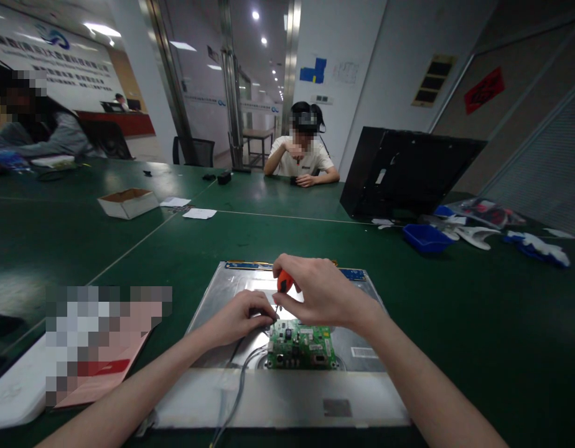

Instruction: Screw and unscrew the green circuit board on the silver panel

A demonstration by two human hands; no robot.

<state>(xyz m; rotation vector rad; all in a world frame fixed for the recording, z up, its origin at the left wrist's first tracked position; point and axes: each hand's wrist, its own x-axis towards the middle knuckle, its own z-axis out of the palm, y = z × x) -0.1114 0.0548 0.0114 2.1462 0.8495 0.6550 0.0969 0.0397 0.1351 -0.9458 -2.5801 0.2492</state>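
Note:
A flat metal display panel lies on the green table in front of me, with a green circuit board on its middle. My right hand grips a screwdriver with a red-orange and black handle. Its thin shaft points down at the board's upper left corner. My left hand is beside that corner, thumb and fingers pinched close to the screwdriver's tip; whatever lies between them is too small to make out. Grey cables run from the board's left side toward me. A blue strip board edges the panel's far side.
A black monitor housing stands at the right, near a blue tray and gloves. An open white box and papers lie left. A pink sheet is beside my left arm. One person sits opposite, another far left.

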